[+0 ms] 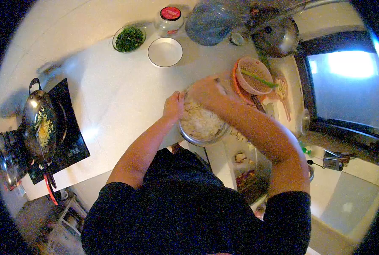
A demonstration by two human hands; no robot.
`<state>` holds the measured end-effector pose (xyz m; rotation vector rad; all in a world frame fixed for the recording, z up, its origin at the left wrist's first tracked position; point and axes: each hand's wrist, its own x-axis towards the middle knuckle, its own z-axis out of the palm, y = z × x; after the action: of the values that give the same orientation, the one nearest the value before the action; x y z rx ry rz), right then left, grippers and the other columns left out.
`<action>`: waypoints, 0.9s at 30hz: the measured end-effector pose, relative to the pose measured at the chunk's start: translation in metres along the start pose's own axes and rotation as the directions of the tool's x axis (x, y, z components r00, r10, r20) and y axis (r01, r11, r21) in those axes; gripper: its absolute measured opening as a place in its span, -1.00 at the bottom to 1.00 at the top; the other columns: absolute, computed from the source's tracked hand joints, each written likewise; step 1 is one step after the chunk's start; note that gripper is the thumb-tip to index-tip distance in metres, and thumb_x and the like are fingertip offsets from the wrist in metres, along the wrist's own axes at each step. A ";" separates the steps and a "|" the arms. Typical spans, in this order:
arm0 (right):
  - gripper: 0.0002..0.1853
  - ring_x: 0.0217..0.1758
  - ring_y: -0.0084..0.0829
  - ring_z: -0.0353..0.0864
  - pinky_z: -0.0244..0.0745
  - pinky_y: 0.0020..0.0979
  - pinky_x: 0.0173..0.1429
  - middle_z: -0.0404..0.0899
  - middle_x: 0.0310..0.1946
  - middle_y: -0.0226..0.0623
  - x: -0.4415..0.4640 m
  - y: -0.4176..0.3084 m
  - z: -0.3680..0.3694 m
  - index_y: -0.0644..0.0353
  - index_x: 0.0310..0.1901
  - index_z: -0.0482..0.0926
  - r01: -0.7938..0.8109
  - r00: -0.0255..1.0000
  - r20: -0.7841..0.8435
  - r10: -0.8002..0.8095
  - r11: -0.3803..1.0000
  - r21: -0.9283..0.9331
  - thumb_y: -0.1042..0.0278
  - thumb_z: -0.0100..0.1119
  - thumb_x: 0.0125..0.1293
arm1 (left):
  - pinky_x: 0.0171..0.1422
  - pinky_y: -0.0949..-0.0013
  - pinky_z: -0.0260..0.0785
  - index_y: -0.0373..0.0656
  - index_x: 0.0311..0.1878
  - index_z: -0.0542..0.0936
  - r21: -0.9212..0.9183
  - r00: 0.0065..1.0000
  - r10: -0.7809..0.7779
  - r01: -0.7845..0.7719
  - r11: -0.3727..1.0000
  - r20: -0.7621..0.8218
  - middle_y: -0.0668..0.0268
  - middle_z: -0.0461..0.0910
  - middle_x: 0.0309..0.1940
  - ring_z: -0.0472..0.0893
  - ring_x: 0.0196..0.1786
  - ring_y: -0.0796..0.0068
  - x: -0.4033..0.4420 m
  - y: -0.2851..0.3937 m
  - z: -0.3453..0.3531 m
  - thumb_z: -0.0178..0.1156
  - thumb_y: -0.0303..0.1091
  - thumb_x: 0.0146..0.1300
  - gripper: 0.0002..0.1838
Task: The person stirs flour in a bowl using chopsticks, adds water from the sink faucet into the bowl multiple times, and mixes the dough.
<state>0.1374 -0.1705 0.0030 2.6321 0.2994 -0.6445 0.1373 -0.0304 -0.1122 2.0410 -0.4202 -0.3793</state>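
A round metal bowl (196, 141) stands at the front edge of the white counter, close against my body. Pale, lumpy food (203, 122) fills much of it; its exact kind is unclear. At the bowl's left side, my left hand (174, 105) grips the rim with the fingers closed. My right hand (205, 92) reaches over the far side of the bowl, down at the food. Its fingers are blurred and partly hidden, so their grip does not show.
A wok (39, 127) with yellowish chopped bits sits on a black cooktop (72, 144) at left. Chopped greens (130, 39), a white dish (165, 52) and a red-lidded jar (170, 21) stand at the back. A pink basket (253, 76) is right of the bowl.
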 end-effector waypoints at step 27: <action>-0.85 -0.32 -0.10 0.63 0.54 -0.16 -0.30 0.59 -0.42 -0.01 -0.147 0.021 0.095 0.32 -0.44 0.58 -0.328 0.850 0.510 0.132 0.890 0.317 0.43 0.05 0.01 | -0.32 0.12 0.31 -0.31 -0.52 0.48 -0.011 0.996 -0.071 0.071 0.997 0.049 0.00 0.51 -0.54 0.50 -0.44 0.02 -0.001 0.010 -0.007 0.16 -0.06 0.10 -0.59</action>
<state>-0.0216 -0.2467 0.0036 2.6847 -0.3368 -1.3491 0.1384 -0.0290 -0.1003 2.0419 -0.3745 -0.4742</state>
